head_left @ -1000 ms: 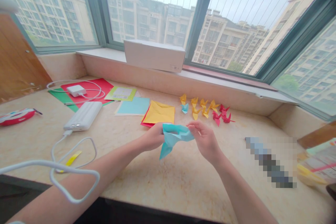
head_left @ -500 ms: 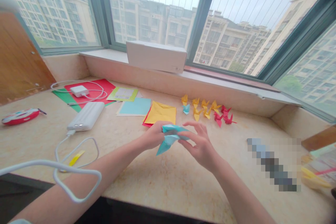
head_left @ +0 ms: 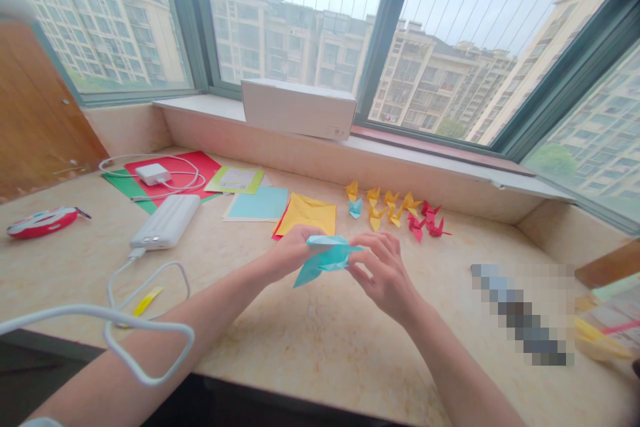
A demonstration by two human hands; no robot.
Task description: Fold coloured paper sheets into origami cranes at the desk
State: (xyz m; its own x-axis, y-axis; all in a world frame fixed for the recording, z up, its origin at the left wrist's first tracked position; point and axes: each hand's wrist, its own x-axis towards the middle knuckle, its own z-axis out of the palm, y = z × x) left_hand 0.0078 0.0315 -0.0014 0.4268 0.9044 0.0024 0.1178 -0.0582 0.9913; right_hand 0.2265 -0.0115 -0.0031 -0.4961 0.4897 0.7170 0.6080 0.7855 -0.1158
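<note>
A partly folded light-blue paper (head_left: pixel 323 257) is held in the air just above the marble counter (head_left: pixel 310 340), between both hands. My left hand (head_left: pixel 289 253) pinches its left side, fingers closed on the paper. My right hand (head_left: pixel 383 269) grips the right end with thumb and fingertips. A pointed flap hangs down to the lower left. Behind the hands lie a yellow sheet (head_left: pixel 307 214) on a red one and a blue sheet (head_left: pixel 258 203).
Several small folded cranes, yellow (head_left: pixel 385 203), red (head_left: pixel 427 219) and one blue, stand in a row by the back ledge. A white power bank (head_left: pixel 166 221) with a looping cable (head_left: pixel 120 327), a charger (head_left: pixel 153 173) on red and green paper, and a white box (head_left: pixel 298 107) on the sill are at the left.
The blue paper has been pressed flatter and narrower between the hands. My right hand moved in closer to the left and its fingers closed on the paper's right end.
</note>
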